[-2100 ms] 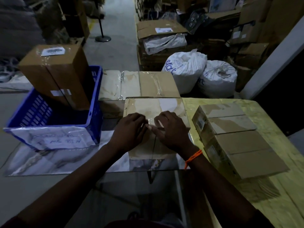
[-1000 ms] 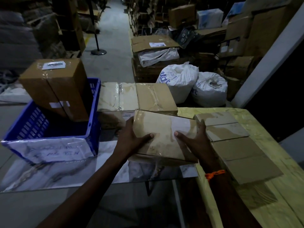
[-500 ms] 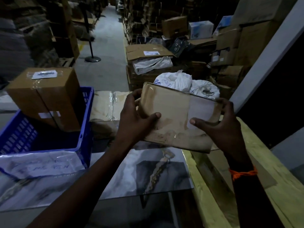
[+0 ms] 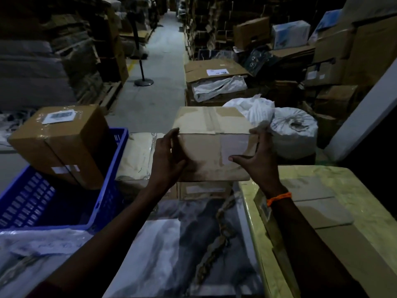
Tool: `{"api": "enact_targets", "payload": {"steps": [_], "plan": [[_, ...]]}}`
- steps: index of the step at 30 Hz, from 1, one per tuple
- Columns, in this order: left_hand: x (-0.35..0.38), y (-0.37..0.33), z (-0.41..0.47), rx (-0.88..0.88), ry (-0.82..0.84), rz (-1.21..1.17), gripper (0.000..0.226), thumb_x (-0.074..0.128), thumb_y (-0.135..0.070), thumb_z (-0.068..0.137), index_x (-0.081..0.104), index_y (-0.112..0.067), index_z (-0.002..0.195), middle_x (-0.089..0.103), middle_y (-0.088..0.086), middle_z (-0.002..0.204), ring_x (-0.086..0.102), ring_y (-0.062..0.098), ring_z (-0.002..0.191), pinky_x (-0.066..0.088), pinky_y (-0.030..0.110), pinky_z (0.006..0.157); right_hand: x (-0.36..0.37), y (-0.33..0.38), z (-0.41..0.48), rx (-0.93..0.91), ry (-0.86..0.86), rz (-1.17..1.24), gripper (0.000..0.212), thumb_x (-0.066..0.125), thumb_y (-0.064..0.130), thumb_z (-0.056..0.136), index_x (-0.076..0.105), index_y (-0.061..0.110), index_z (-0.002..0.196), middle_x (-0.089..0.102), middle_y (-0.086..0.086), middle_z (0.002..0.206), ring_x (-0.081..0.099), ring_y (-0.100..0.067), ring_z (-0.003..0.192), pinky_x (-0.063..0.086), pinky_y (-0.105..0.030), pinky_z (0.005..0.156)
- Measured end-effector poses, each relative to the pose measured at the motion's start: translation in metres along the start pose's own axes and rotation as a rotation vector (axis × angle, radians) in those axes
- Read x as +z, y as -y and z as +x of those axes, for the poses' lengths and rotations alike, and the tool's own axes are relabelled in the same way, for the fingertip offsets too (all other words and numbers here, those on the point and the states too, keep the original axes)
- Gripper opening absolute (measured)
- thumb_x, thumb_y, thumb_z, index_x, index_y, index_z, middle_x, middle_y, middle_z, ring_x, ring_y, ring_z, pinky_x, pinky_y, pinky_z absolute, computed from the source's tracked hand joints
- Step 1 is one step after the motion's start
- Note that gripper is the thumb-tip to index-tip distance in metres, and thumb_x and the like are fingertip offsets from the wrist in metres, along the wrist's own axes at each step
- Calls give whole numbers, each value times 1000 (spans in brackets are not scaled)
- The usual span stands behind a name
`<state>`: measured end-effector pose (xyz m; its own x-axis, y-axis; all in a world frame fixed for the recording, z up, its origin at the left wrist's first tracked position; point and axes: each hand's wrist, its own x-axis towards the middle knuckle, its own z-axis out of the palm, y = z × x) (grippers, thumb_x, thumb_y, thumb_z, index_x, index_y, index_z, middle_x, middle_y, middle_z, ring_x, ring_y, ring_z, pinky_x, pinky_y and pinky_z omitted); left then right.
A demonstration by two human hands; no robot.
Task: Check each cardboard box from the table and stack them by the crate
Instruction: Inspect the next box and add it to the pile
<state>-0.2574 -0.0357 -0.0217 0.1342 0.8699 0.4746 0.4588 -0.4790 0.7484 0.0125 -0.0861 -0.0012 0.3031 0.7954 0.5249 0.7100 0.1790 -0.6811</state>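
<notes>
I hold a taped cardboard box (image 4: 212, 145) in the air at chest height, its flap side turned up and away from me. My left hand (image 4: 168, 160) grips its left edge and my right hand (image 4: 255, 162) grips its right edge, thumb on the near face. Below and behind it, taped boxes (image 4: 137, 155) lie stacked beside the blue crate (image 4: 107, 190). A tall brown box (image 4: 62, 143) stands tilted inside the crate. Flat cardboard boxes (image 4: 318, 203) rest on the yellow-green table (image 4: 369, 211) at right.
A marble-patterned surface (image 4: 163, 250) lies in front of me. White sacks (image 4: 294, 130) sit behind the held box. Stacked cartons line both sides of a grey aisle (image 4: 163, 67), where a black stanchion post (image 4: 143, 80) stands.
The box was lying flat under both hands; I lifted it off the surface and tilted it, and now its taped seam faces up while the view has risen.
</notes>
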Motion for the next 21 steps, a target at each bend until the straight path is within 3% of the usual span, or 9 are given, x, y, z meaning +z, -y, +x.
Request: {"api": "enact_targets", "payload": {"steps": [3, 5, 11, 15, 18, 21], "plan": [[20, 19, 6, -37, 19, 14, 94, 84, 1, 68, 42, -20, 148, 46, -3, 134, 48, 20, 124, 51, 48, 100, 16, -26, 8, -18, 6, 2, 91, 100, 27, 58, 49, 16, 132, 55, -9, 132, 43, 0, 113, 39, -22, 93], [30, 30, 11, -45, 26, 24, 91, 85, 0, 68, 43, -20, 146, 44, -7, 131, 49, 21, 121, 52, 48, 97, 24, -40, 13, -31, 8, -5, 86, 100, 26, 58, 52, 13, 128, 56, -9, 128, 48, -6, 113, 40, -23, 91], [53, 50, 26, -38, -3, 68, 69, 77, -4, 72, 49, -16, 134, 49, 3, 122, 54, 23, 103, 55, 49, 83, 45, -73, 16, -17, -14, -16, 72, 98, 23, 60, 56, 10, 116, 58, -9, 118, 54, -19, 109, 40, -24, 83], [71, 65, 19, -64, -35, 43, 47, 71, -10, 86, 51, -22, 127, 48, -1, 120, 57, 23, 108, 57, 50, 82, 53, -89, 11, 21, -4, -4, 68, 98, 20, 61, 57, 10, 115, 58, -6, 116, 54, -18, 104, 40, -23, 79], [76, 75, 11, -84, -68, 44, 51, 75, -5, 86, 51, -27, 125, 48, -1, 120, 56, 23, 108, 58, 50, 84, 56, -97, 4, 11, 9, 8, 63, 97, 18, 63, 58, 13, 113, 57, -4, 113, 57, -18, 97, 42, -22, 77], [74, 85, 9, -118, -88, 56, 53, 76, -4, 87, 50, -28, 127, 49, 0, 124, 56, 19, 110, 58, 49, 89, 61, -101, -1, -23, 40, 6, 57, 95, 17, 67, 59, 16, 111, 56, -2, 111, 59, -17, 93, 51, -29, 77]]}}
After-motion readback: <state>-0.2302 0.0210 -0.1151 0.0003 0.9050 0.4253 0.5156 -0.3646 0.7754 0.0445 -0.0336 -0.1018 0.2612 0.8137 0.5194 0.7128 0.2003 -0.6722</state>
